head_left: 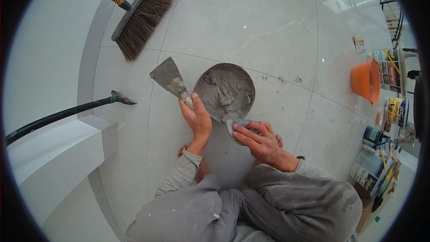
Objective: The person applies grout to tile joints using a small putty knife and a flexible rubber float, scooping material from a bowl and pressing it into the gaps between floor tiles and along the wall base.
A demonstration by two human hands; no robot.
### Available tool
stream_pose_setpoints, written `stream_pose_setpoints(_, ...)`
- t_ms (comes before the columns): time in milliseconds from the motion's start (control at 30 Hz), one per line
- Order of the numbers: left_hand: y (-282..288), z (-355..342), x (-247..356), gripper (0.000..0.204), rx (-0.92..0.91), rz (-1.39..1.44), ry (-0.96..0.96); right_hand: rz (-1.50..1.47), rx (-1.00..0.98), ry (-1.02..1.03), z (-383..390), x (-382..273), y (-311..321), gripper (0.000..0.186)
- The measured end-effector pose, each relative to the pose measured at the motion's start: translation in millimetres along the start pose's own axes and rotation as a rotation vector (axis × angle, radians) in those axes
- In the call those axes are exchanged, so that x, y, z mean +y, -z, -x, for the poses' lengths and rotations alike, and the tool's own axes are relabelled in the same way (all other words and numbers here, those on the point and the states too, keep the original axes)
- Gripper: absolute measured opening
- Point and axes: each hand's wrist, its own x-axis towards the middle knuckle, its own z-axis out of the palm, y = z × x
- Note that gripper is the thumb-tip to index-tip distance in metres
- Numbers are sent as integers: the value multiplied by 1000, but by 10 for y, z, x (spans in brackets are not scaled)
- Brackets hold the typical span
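Observation:
Between my legs stands a round pale bucket holding thick grey mortar, its surface lumpy and ridged. My left hand is closed round the short handle of a putty knife. That knife's wide blade, smeared with mortar, points up and to the left, beside the bucket's left rim. At the near rim, my right hand grips a flat grey scraper with a rounded edge; the fingers cover much of it, so its exact kind is unclear. Mortar clings to its upper end, against the rim.
A broom leans at the upper left, above a black bar with a flat metal tip. A white step-like ledge juts out at left. On the right stand an orange bucket and several paint cans. Mortar crumbs dot the tiles.

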Motion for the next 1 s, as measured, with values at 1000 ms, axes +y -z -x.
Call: stream_pose_setpoints(1000, -125, -87, 302, 18, -8, 70, -89, -561, -32, -566, -581, -10, 381, 33)
